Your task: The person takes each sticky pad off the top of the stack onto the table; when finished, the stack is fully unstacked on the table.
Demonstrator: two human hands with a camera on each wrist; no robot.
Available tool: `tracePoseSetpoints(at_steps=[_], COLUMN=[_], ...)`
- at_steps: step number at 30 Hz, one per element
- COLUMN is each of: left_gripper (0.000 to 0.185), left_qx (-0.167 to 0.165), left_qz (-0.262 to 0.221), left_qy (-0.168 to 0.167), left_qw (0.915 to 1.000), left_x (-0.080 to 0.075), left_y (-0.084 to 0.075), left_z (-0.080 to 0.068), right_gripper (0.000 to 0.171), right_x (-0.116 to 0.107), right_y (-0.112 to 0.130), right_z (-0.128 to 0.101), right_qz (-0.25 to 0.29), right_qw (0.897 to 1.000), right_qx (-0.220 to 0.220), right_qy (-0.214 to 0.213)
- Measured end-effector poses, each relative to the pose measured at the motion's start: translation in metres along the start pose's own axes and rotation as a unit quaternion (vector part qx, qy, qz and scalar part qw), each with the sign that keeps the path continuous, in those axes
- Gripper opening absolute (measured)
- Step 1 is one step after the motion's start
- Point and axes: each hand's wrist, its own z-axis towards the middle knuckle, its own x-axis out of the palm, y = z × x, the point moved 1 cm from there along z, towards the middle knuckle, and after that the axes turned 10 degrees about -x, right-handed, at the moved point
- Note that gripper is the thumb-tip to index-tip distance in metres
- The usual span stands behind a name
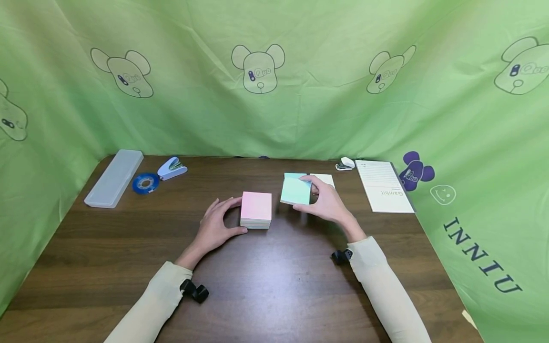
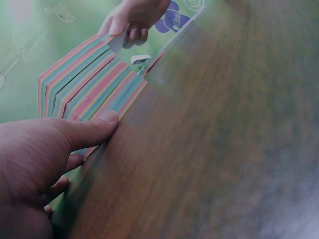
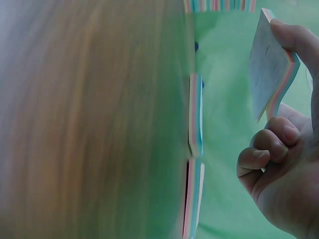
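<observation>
Left hand: we see the left hand resting on the wooden table, thumb and fingers curled round the left side of the sticky-note block; in the left wrist view the thumb presses against the block's striped edge
Sticky-note block: pink on top, with pastel layers down its side, it sits flat on the table near the middle, just left of the right hand
Right hand: the right hand holds a thin pad of notes raised off the table, pinched between the thumb on one face and the curled fingers behind; the top sheet is light blue-green
Beneath the raised pad: two more small note stacks lie flat on the table, partly hidden by the hand
Right of the hands: a lined notebook lies flat, with a small white stapler just beyond its far left corner
Far left: a clear plastic case, a blue tape roll and a blue-and-white dispenser lie close together
Backdrop: green cloth printed with bear heads surrounds the table
</observation>
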Motion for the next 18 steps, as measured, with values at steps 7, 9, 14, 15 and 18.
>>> tracePoseSetpoints(at_steps=[7, 9, 14, 15, 18], left_gripper=[0.091, 0.090, 0.090, 0.090, 0.090], left_qx=[-0.005, -0.006, -0.006, -0.006, -0.006], left_qz=[0.000, 0.001, 0.002, 0.001, 0.001], left_qy=[0.002, 0.001, 0.003, 0.003, 0.003], left_qw=[1.0000, 1.0000, 1.0000, 1.0000, 1.0000], left_x=[0.000, 0.000, 0.000, 0.000, 0.000], left_y=[0.000, 0.000, -0.001, -0.001, -0.001], left_z=[0.001, 0.000, 0.000, 0.000, 0.000], right_gripper=[0.081, 0.081, 0.077, 0.076, 0.074], right_x=[-0.017, -0.021, -0.034, -0.037, -0.046], right_y=[-0.013, -0.017, -0.026, -0.028, -0.035], right_z=[-0.008, -0.010, -0.016, -0.018, -0.021], right_qz=[0.001, -0.001, -0.018, -0.020, -0.032], right_qw=[1.000, 1.000, 0.999, 0.999, 0.997], right_qx=[0.017, 0.019, 0.028, 0.031, 0.041], right_qy=[-0.015, -0.019, -0.034, -0.038, -0.048])
